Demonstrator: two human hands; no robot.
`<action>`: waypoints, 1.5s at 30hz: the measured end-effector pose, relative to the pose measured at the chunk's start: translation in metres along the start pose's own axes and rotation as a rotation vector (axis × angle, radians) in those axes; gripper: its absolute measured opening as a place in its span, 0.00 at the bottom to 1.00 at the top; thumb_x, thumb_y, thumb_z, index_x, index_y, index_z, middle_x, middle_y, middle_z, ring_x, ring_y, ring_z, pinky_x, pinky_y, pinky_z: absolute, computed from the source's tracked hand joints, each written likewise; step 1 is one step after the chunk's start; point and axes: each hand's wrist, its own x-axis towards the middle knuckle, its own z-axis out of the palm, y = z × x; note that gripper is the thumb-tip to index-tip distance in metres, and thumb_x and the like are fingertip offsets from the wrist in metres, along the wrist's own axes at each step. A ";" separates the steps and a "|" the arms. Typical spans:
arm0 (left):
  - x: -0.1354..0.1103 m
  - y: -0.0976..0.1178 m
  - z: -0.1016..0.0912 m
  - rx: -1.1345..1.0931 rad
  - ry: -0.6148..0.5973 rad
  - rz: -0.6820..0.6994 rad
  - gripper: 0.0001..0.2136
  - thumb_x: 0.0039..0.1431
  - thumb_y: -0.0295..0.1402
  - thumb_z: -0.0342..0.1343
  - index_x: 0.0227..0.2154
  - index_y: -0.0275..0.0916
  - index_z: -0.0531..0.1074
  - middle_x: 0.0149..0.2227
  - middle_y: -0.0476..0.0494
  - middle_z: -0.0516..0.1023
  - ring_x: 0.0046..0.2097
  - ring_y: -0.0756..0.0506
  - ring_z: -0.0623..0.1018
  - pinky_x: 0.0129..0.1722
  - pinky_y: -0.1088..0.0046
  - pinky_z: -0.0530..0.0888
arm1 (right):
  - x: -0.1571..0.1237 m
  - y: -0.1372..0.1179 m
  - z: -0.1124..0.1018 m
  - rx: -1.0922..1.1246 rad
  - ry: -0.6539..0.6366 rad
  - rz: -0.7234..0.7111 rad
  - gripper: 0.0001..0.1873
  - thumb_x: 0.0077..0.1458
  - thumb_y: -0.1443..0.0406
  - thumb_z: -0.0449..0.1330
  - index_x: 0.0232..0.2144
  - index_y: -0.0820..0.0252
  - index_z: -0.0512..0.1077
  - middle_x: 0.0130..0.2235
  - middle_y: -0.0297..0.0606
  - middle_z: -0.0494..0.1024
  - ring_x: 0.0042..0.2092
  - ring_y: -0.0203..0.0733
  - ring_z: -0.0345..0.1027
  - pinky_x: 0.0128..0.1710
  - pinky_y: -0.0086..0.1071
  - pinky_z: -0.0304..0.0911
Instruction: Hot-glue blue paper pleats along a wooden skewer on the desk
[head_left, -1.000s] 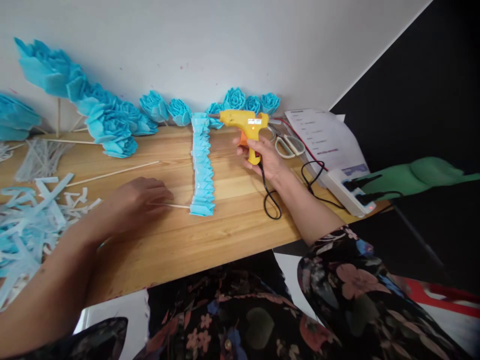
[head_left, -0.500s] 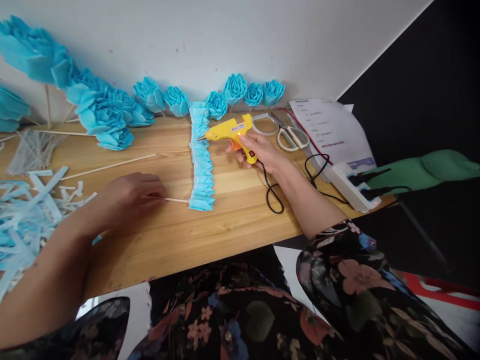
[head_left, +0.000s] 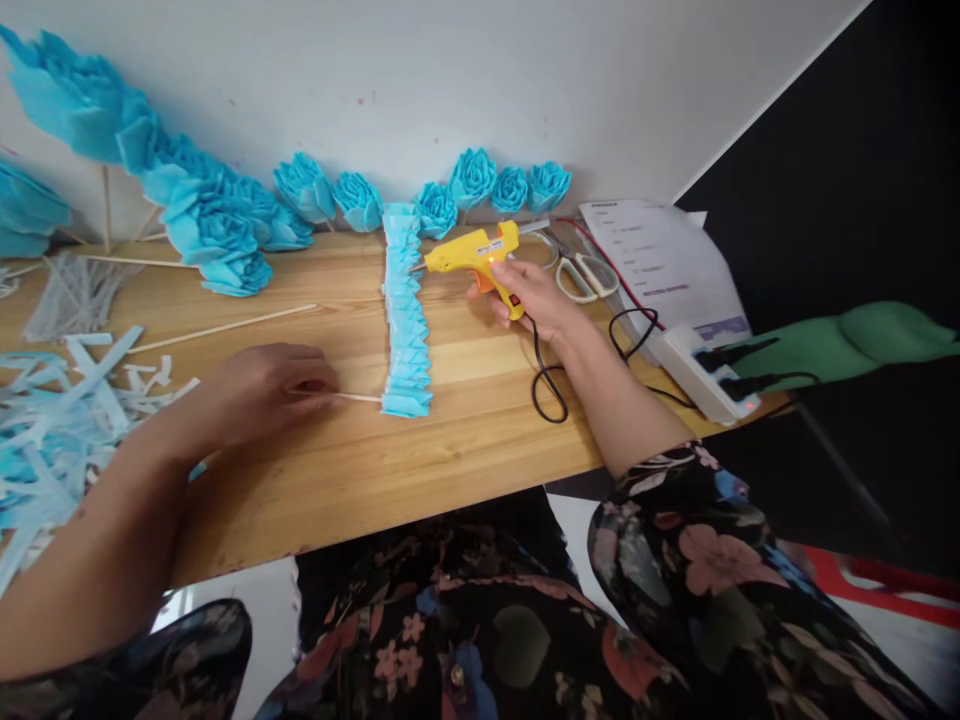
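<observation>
In the head view, a pleated strip of blue crepe paper (head_left: 407,320) lies lengthwise away from me on the wooden table. My left hand (head_left: 281,392) pinches a thin wooden stick (head_left: 358,397), whose far end meets the near end of the strip. Wrapped in my right hand (head_left: 529,300) is a yellow glue gun (head_left: 469,252). Its nozzle points left, at the upper part of the strip's edge; whether the tip touches the paper I cannot tell.
Several blue paper roses (head_left: 472,178) line the wall. Blue paper scraps (head_left: 52,440), clear thin sticks (head_left: 75,295) and a loose wooden stick (head_left: 225,326) lie left. On the right are scissors (head_left: 587,277), a printed sheet (head_left: 660,255) and a white power strip (head_left: 701,375) with cords.
My right hand has drawn the glue gun slightly to the right and up along the strip. My left hand stays nearly where it was, still on the stick.
</observation>
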 end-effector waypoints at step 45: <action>0.009 0.004 -0.006 -0.099 -0.096 -0.155 0.21 0.74 0.54 0.58 0.40 0.41 0.84 0.39 0.43 0.86 0.39 0.42 0.80 0.41 0.69 0.70 | 0.001 -0.008 -0.012 -0.206 -0.557 0.035 0.35 0.55 0.37 0.83 0.39 0.63 0.85 0.43 0.46 0.91 0.34 0.36 0.76 0.35 0.30 0.74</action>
